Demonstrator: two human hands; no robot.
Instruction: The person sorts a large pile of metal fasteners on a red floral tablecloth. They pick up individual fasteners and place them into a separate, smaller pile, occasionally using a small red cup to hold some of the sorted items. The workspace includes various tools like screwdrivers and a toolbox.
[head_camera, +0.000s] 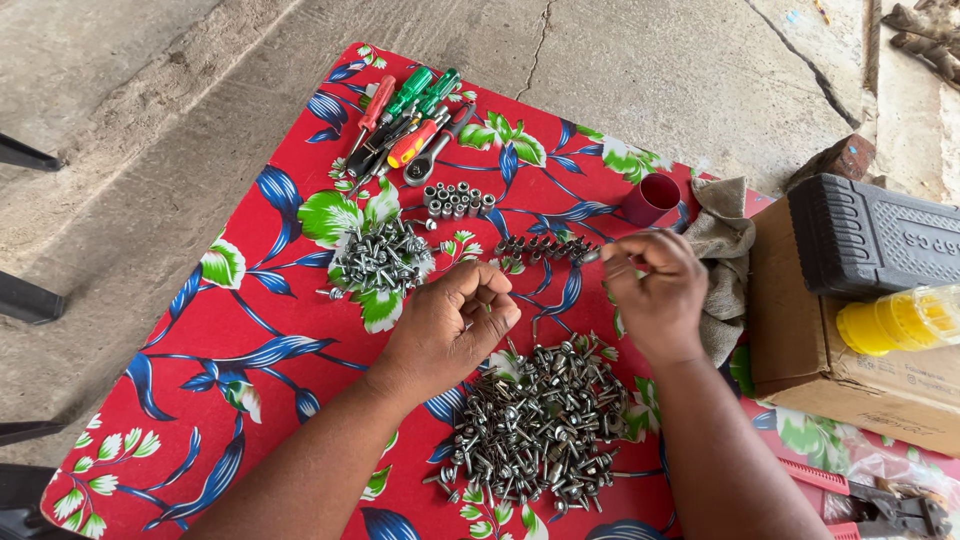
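Note:
My left hand (452, 325) hovers over the red flowered cloth (240, 340), fingers curled; whether it holds a screw I cannot tell. My right hand (655, 295) pinches a small metal screw at its fingertips, just right of a short row of dark screws (545, 247). A big heap of silver screws (535, 420) lies below both hands. A smaller heap of screws (380, 260) lies left of my left hand.
Screwdrivers with red and green handles and a ratchet (405, 125) lie at the cloth's far end, with several sockets (455, 200) below them. A maroon cup (650, 198), a grey rag (722, 250), a cardboard box (800, 340), a black case (870, 235), a yellow bottle (895, 320) and pliers (880, 510) sit right.

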